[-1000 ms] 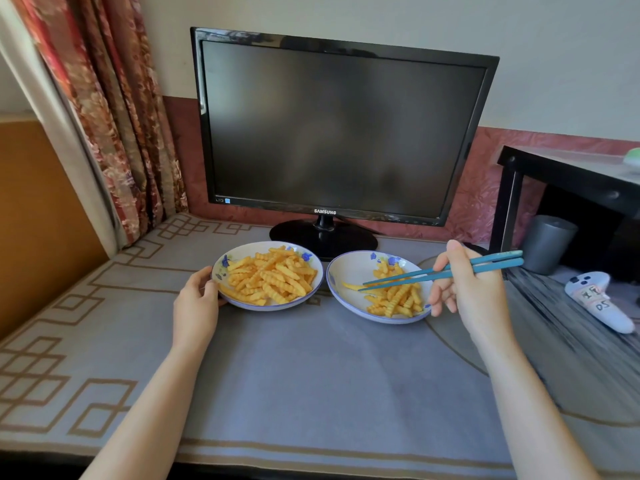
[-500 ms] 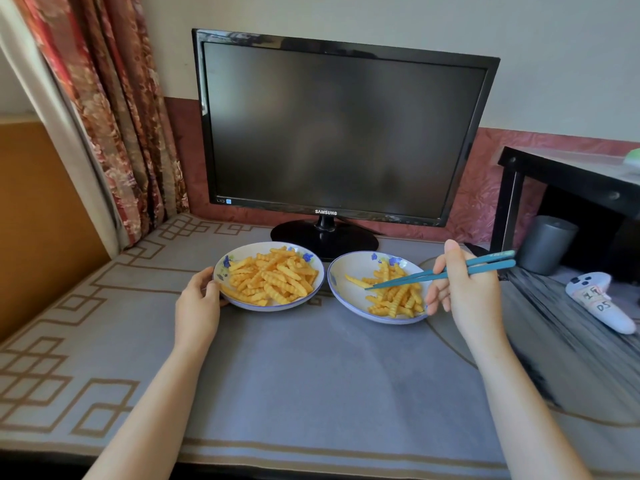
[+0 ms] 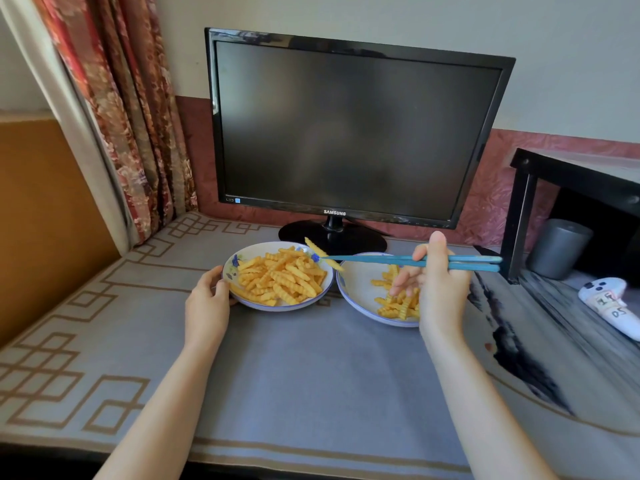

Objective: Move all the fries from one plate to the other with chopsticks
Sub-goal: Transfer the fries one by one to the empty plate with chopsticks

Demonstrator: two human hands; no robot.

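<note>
The right hand (image 3: 440,285) pinched a pair of blue chopsticks (image 3: 381,260) between thumb and curled fingers, and their tips clamped a single crinkle fry (image 3: 315,248) in the air over the far edge of the left plate (image 3: 249,249), close to where it met the right plate (image 3: 356,285). The left hand (image 3: 207,303) gripped the left plate's near rim, thumb on the edge. The fry was held near its middle and tilted, so it could have pivoted or slipped out if the squeeze eased. Being so near the rim, a drop there might have landed it on the cloth (image 3: 311,375) or back on the right plate rather than on the heaped fries (image 3: 280,278). A harder squeeze might have snapped it. Lowering the tips carelessly could also have nudged fries off the pile, though the steadying hand made a sliding plate unlikely. A smaller cluster of fries (image 3: 394,303) remained on the right plate. The monitor (image 3: 346,133) read "SAMSUNG" on its lower bezel. The white controller (image 3: 609,306) bore handwritten marks too unclear to read surely.
</note>
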